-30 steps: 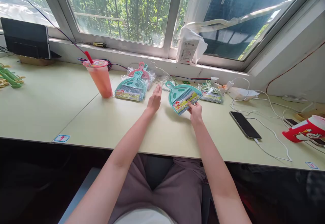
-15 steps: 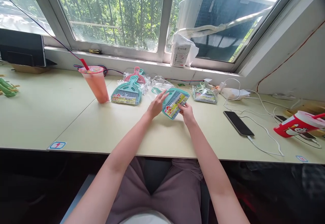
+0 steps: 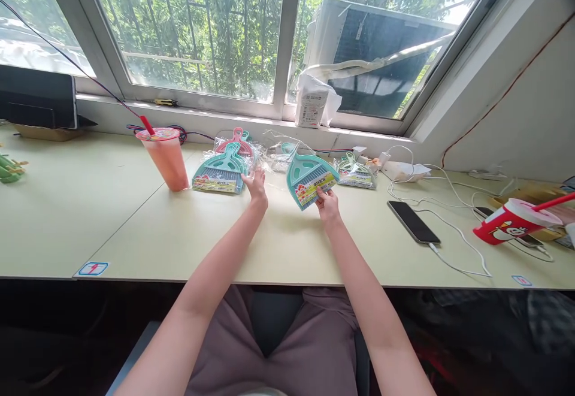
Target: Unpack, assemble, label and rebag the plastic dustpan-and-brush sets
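Observation:
A teal dustpan-and-brush set (image 3: 305, 168) with a yellow label is gripped at its lower right edge by my right hand (image 3: 329, 205). It is tilted above the table, its handle pointing away. My left hand (image 3: 256, 187) is open, fingers apart, at the right edge of another teal dustpan set (image 3: 222, 171) in clear wrapping; whether it touches the wrapping I cannot tell. Behind that one lies a pink dustpan set (image 3: 238, 138), partly covered. Clear plastic wrapping (image 3: 276, 159) rests between the held set and the pile. A pale green set (image 3: 357, 173) lies farther right.
A tall cup of pink drink (image 3: 164, 159) with a red straw stands left of the pile. To the right are a phone (image 3: 413, 222) on a white charging cable (image 3: 471, 246) and a tilted red cup (image 3: 507, 222). A boxed packet (image 3: 311, 108) sits on the windowsill.
My left hand has let go of the held set and moved left to the wrapped teal set. The right hand keeps its hold, and the set has turned more upright. The view has shifted slightly.

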`<state>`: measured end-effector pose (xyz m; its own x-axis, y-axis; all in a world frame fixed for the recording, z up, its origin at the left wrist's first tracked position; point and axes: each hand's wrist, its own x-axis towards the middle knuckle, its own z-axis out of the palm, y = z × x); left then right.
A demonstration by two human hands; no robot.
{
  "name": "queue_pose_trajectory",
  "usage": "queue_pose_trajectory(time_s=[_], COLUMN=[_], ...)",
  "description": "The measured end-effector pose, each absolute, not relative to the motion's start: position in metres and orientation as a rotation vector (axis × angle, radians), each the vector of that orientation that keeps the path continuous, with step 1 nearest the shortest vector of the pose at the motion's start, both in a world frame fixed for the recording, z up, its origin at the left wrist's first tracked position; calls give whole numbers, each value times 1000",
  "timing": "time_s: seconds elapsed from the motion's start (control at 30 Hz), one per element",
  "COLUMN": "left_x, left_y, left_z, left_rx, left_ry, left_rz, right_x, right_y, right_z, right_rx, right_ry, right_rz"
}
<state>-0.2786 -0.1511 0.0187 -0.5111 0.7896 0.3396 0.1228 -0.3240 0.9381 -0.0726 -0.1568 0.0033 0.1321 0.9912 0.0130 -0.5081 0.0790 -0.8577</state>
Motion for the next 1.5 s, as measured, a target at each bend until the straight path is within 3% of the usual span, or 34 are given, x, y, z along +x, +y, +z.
queue_pose_trajectory(time_s=[0.2, 0.77, 1.3, 1.5], left_x=[-276, -250, -231, -231], left_y=[-164, -166, -177, -173], left_z=[38, 10, 6, 3], left_rx=[1090, 1134, 1237, 1211], left_ry=[1272, 631, 783, 783], left_rz=[2070, 1192, 1290, 1362], right_x=[-74, -80, -85, -76], right_y=[-159, -158, -161, -157], right_z=[6, 1, 1, 6], right_rx=[-821, -796, -849, -918], right_ry=[-833, -730, -681, -632], right_rz=[1366, 1299, 1267, 1456])
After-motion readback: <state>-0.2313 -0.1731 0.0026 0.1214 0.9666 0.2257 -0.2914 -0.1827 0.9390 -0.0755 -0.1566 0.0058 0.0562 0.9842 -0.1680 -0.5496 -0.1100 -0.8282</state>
